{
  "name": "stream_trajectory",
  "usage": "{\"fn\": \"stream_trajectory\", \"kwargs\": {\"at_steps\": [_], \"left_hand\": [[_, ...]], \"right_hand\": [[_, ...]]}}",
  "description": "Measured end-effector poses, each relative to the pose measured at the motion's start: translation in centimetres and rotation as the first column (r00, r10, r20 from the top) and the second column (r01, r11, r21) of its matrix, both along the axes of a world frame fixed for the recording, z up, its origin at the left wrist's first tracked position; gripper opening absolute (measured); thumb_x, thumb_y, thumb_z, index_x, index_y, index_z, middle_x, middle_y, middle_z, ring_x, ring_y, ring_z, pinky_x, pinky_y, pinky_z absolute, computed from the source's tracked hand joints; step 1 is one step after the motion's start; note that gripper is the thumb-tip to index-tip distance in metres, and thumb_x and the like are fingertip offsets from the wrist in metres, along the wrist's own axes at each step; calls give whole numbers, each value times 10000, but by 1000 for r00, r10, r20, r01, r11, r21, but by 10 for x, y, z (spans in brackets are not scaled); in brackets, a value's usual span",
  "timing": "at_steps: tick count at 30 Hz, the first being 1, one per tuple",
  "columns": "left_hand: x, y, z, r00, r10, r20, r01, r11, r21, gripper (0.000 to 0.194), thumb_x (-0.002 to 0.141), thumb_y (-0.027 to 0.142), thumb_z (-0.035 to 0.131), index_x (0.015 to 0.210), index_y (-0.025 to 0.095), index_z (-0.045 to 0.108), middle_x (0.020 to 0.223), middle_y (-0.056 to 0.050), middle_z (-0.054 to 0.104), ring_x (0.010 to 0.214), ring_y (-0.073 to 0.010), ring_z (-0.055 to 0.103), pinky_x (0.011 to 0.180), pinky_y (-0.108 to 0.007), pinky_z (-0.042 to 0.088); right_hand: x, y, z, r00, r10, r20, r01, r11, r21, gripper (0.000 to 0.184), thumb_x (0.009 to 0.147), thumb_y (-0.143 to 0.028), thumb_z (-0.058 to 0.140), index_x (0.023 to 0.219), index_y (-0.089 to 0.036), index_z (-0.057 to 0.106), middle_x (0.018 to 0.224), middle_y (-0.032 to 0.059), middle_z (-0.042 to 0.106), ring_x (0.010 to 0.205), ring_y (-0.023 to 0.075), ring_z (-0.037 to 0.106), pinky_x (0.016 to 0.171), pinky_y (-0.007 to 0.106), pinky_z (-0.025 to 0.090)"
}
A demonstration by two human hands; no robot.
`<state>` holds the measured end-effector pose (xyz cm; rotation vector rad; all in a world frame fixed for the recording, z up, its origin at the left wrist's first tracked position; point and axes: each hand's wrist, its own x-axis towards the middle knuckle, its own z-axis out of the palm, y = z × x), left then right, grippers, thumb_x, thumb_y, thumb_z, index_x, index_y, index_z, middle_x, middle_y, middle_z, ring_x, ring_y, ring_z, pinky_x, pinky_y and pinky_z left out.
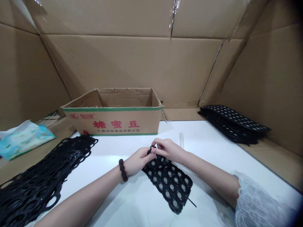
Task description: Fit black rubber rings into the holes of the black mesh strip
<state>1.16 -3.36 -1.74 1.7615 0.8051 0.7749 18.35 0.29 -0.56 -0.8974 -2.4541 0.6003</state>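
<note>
Both of your hands meet at the middle of the frame, over the near end of a white table (213, 151). Your left hand (136, 161), with a dark bead bracelet (123, 170) on its wrist, has its fingers closed on the far edge of a black perforated sheet (168, 183). Your right hand (167, 148) pinches the same edge just beside it, fingertips touching those of the left (the exact spot they grip is hidden by the fingers). That sheet lies flat on the table, running from your hands toward the lower centre-right of the frame, with pale discs showing in its round holes.

At the far left sits a pale blue-green tissue pack (23, 138) on the cardboard. Below it, in the lower left, a heap of black webbing with empty round holes (40, 179) sprawls over the table edge. Behind your hands, upper centre, stands an open cardboard box (113, 121) with red lettering and a green stripe. At the right, a stack of black perforated sheets (233, 123) rests against the cardboard wall (272, 78), well apart from your hands.
</note>
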Motion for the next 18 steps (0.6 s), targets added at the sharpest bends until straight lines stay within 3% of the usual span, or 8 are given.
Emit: {"fn": "stream_trajectory", "kwargs": {"at_steps": [5,11,18], "left_hand": [[1,-2,0,1000,4,-10,-4,1000,18,333,818,371,395,982,138,567,927,-54,614,871,-212,515,788,-310,382],[3,-3,0,995,74,-63,-70,995,67,296,824,334,388,925,134,581,900,-46,630,838,-206,527,761,-288,388],[7,-9,-3,989,141,-38,-137,986,99,292,829,338,387,961,160,577,931,-35,626,849,-193,528,759,-269,388]], "right_hand": [[-3,1,-2,998,25,-59,-26,1000,-9,282,872,-335,326,702,-171,481,613,-17,479,565,94,438,544,194,337],[-10,-17,-2,982,-185,43,183,982,46,202,877,-271,306,816,-183,477,679,22,557,622,127,517,578,220,351],[-6,-20,-1,988,-149,-41,146,988,-55,219,843,-370,389,776,-182,480,592,-18,506,549,107,465,514,200,332]]}}
